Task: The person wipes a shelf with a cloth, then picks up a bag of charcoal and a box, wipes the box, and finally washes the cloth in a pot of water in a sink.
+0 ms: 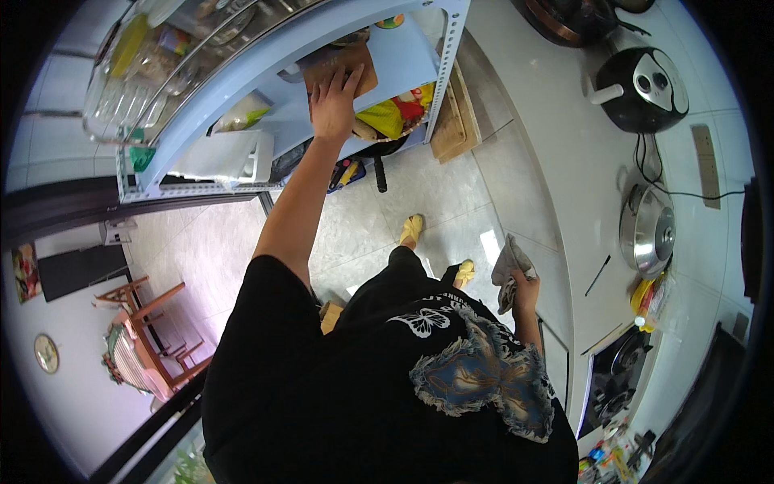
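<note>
My left hand [334, 106] reaches into a pale blue metal shelf unit [411, 54] and grips a flat brown box [357, 57]. Its fingers are spread across the box's surface, and the thumb is hidden. Close to that hand, a woven basket [416, 126] holds a yellow-green packet [382, 117] and a red one [410, 109]. Low at my side, my right hand [525, 290] is closed around a crumpled grey cloth [511, 266], which hangs above the floor.
A white container [260, 156] and a bag [242, 112] occupy the shelf's left part. A pan handle [380, 174] juts out below. Wooden boards [456, 121] lean beside the unit. Along the right, the counter [538, 103] bears an air fryer [641, 91], a lidded pot [647, 230] and a gas hob [617, 375].
</note>
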Tool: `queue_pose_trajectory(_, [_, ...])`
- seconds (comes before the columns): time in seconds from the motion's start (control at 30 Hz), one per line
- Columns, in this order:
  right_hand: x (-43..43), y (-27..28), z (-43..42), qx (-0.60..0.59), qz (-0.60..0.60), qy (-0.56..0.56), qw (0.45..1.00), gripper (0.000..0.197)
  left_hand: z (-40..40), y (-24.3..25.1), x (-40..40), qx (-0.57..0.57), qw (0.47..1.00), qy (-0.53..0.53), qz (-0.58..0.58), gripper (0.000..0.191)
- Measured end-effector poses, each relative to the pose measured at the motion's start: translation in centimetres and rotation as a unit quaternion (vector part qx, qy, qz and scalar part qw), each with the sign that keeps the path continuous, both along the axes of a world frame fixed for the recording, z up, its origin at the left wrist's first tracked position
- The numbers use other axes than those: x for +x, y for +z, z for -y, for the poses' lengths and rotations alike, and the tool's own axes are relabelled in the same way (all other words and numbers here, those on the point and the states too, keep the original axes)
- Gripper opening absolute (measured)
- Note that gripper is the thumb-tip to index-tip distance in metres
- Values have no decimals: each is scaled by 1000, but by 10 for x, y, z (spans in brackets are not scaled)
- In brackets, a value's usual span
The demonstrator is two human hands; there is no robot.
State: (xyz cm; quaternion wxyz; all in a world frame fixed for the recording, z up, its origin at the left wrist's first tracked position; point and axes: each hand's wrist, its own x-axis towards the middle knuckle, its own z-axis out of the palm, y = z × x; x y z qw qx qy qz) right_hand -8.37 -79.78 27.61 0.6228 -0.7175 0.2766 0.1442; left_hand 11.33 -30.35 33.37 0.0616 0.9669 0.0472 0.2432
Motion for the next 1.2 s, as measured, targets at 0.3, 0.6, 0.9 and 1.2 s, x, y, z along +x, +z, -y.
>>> queue_pose_trajectory(0.3, [-18, -7, -4, -30, 13, -17, 999, 26, -9, -73, 43, 94, 965, 44, -240, 83])
queue_pose_trajectory(0.6, [-20, -8, -8, -36, 22, -46, 998, 31, 13, -95, 69, 74, 963, 62, -252, 89])
queue_pose_trajectory(0.9, [-24, 10, 22, -4, 52, -79, 996, 47, 10, -90, 84, 135, 986, -72, 60, 64])
queue_pose_trajectory(1.2, [-81, -2, 76, 7, 54, -198, 979, 47, 142, -71, -14, -139, 955, -257, -60, 39])
